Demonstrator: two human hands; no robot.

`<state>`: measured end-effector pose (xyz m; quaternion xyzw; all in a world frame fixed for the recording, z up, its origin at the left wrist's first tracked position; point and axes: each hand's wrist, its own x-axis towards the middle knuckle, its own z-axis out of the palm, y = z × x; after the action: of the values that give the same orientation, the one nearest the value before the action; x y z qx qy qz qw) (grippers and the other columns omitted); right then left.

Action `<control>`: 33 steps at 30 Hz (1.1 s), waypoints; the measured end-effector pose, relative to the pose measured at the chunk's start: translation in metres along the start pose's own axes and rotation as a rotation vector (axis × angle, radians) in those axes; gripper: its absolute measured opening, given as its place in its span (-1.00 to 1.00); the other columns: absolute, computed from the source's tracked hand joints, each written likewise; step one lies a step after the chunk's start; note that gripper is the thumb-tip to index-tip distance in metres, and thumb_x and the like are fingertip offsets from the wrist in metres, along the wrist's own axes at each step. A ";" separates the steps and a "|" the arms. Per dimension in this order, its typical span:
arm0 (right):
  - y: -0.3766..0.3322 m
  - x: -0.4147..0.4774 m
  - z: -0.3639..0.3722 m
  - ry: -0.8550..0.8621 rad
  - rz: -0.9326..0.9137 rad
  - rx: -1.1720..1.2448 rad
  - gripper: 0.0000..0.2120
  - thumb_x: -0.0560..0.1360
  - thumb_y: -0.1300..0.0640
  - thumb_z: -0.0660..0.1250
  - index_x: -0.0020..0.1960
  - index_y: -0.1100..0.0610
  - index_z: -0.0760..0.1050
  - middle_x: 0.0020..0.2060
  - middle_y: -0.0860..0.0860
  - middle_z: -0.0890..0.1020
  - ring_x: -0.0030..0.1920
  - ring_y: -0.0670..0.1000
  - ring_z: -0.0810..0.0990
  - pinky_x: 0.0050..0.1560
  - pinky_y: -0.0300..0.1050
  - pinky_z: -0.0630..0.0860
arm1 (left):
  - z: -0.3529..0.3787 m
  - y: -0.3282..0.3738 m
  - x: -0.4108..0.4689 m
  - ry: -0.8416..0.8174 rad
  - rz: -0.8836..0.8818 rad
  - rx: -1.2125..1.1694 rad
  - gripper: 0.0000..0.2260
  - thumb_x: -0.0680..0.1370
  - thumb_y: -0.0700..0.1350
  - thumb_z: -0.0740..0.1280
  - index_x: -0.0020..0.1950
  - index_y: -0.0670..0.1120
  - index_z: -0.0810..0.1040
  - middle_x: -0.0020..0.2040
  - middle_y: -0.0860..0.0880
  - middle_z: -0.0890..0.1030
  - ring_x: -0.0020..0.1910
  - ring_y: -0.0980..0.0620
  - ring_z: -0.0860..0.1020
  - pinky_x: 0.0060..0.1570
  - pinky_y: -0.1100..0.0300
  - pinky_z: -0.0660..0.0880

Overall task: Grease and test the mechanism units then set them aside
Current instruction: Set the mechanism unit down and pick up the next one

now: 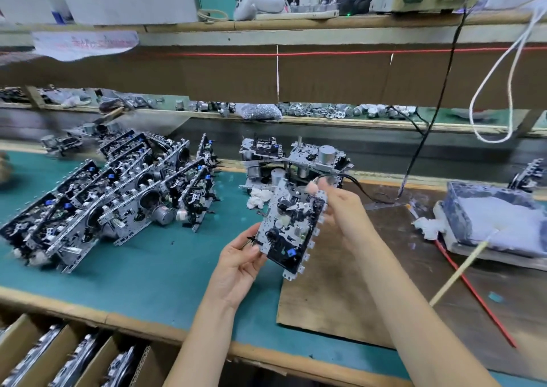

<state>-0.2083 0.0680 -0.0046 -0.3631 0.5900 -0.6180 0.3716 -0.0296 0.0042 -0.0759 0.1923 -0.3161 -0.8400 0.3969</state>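
I hold one metal mechanism unit (291,223) upright above the bench, its black-and-silver face turned to me. My left hand (239,263) grips its lower left edge, thumb on the front. My right hand (340,206) holds the upper right corner, fingers curled round the top edge where a black cable (359,186) runs off to the right. A leaning stack of several like units (118,191) fills the green mat at the left. Two or three more units (296,161) sit just behind the held one.
A tub of white grease (497,218) with a wooden stick (461,268) stands at the right on a brown board (340,292). White rag wads (259,197) lie by the units. Cardboard box compartments (74,357) with units sit below the front edge. A red wire (473,292) crosses the board.
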 end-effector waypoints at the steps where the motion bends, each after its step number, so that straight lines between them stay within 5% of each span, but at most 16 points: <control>1: -0.002 0.003 -0.002 0.064 -0.015 -0.029 -0.63 0.46 -0.11 0.30 -0.06 0.20 0.60 -0.14 0.08 0.67 -0.27 -0.20 0.62 -0.30 -0.43 0.49 | 0.002 0.000 -0.001 0.001 0.000 0.019 -0.63 0.32 -0.44 0.20 -0.22 -0.11 0.73 -0.27 -0.06 0.69 -0.34 0.10 0.65 -0.39 0.31 0.56; 3: -0.006 0.007 -0.005 0.141 -0.045 -0.118 -0.75 0.45 0.04 0.38 -0.19 0.25 0.62 -0.35 0.02 0.63 -0.39 -0.17 0.57 -0.27 -0.33 0.49 | 0.005 0.000 -0.003 -0.011 -0.002 0.046 -0.65 0.28 -0.42 0.23 -0.21 -0.11 0.73 -0.27 -0.07 0.69 -0.32 0.08 0.66 -0.35 0.28 0.58; 5: -0.008 0.009 -0.006 0.199 -0.081 -0.173 -0.77 0.44 0.13 0.41 -0.39 0.14 0.58 -0.35 0.04 0.65 -0.25 -0.02 0.62 -0.03 -0.13 0.50 | 0.006 0.001 -0.003 -0.002 -0.012 0.084 -0.65 0.28 -0.42 0.23 -0.20 -0.10 0.73 -0.28 -0.07 0.69 -0.31 0.07 0.66 -0.34 0.26 0.59; 7: -0.008 0.011 -0.007 0.271 -0.156 -0.197 -0.74 0.46 0.16 0.38 -0.41 0.08 0.57 -0.29 0.16 0.67 -0.27 0.04 0.61 -0.10 -0.24 0.50 | 0.005 0.000 -0.003 0.000 -0.016 0.097 -0.65 0.29 -0.42 0.24 -0.17 -0.12 0.73 -0.25 -0.07 0.69 -0.30 0.07 0.67 -0.34 0.27 0.59; 9: -0.010 0.013 -0.008 0.320 -0.156 -0.202 -0.77 0.52 0.14 0.30 -0.27 0.14 0.61 -0.19 0.16 0.67 -0.39 -0.14 0.58 -0.36 -0.40 0.47 | 0.008 0.001 -0.005 0.026 -0.011 0.080 -0.66 0.29 -0.42 0.24 -0.09 -0.17 0.70 -0.21 -0.09 0.70 -0.28 0.06 0.67 -0.34 0.27 0.59; 11: -0.009 0.015 -0.011 0.208 0.054 -0.215 -0.74 0.58 0.08 0.20 -0.03 0.25 0.56 -0.03 0.11 0.61 -0.42 -0.17 0.58 -0.46 -0.40 0.48 | 0.008 0.002 -0.006 0.065 0.003 0.045 -0.67 0.34 -0.45 0.21 0.01 -0.22 0.59 -0.21 -0.09 0.70 -0.28 0.07 0.67 -0.34 0.30 0.58; 14: -0.004 0.007 -0.009 -0.113 0.252 -0.415 -0.65 0.58 0.06 0.19 0.23 0.29 0.43 0.14 0.12 0.53 -0.23 0.04 0.65 -0.07 -0.21 0.60 | 0.007 0.007 -0.012 0.121 0.019 -0.023 -0.69 0.45 -0.48 0.13 -0.01 -0.22 0.58 -0.25 -0.07 0.69 -0.34 0.12 0.65 -0.39 0.36 0.55; 17: -0.012 -0.007 0.010 -0.207 -0.009 -0.320 -0.60 0.54 0.25 0.26 0.36 0.15 0.33 0.13 0.01 0.49 -0.09 0.05 0.60 -0.12 -0.23 0.57 | 0.004 0.023 -0.024 0.162 0.043 -0.071 -0.73 0.30 -0.43 0.25 -0.23 -0.20 0.71 -0.24 -0.10 0.69 -0.34 0.10 0.66 -0.39 0.37 0.55; 21: -0.029 -0.025 0.056 -0.404 -0.315 -0.323 -0.65 0.46 0.38 0.31 0.11 0.00 0.48 0.00 0.00 0.60 -0.14 -0.11 0.55 -0.08 -0.22 0.49 | -0.011 0.056 -0.056 0.295 0.090 -0.056 -0.52 0.53 -0.45 0.05 -0.35 -0.23 0.69 -0.29 -0.12 0.68 -0.40 0.11 0.64 -0.47 0.39 0.50; 25: -0.032 -0.045 0.114 -0.508 -0.418 -0.311 -0.39 0.41 0.34 0.40 0.22 -0.21 0.26 0.05 -0.19 0.43 -0.26 -0.25 0.54 -0.12 -0.34 0.47 | -0.032 0.089 -0.106 0.437 0.174 -0.038 -0.43 0.58 -0.41 0.01 -0.52 -0.25 0.61 -0.51 -0.09 0.58 -0.60 0.17 0.53 -0.61 0.42 0.40; 29: -0.028 -0.063 0.174 -0.682 -0.697 -0.475 -0.51 0.35 0.39 0.43 0.22 0.10 0.46 -0.01 -0.12 0.46 -0.11 -0.06 0.49 -0.02 -0.30 0.43 | -0.067 0.114 -0.165 0.598 0.236 -0.082 -0.52 0.60 -0.38 0.06 -0.44 -0.29 0.60 -0.42 -0.19 0.59 -0.53 0.08 0.58 -0.59 0.38 0.44; 33: -0.017 -0.084 0.235 -0.795 -0.792 -0.572 -0.59 0.33 0.29 0.49 0.16 0.29 0.53 -0.05 0.11 0.57 -0.06 -0.02 0.47 -0.07 -0.30 0.31 | -0.098 0.133 -0.228 0.654 0.265 -0.012 -0.74 0.50 -0.33 0.17 -0.19 -0.31 0.65 -0.24 -0.23 0.68 -0.29 -0.06 0.68 -0.30 0.24 0.61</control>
<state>0.0385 0.0349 0.0212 -0.8410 0.3697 -0.3442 0.1936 0.2388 0.0825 -0.0391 0.4061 -0.1893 -0.6770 0.5839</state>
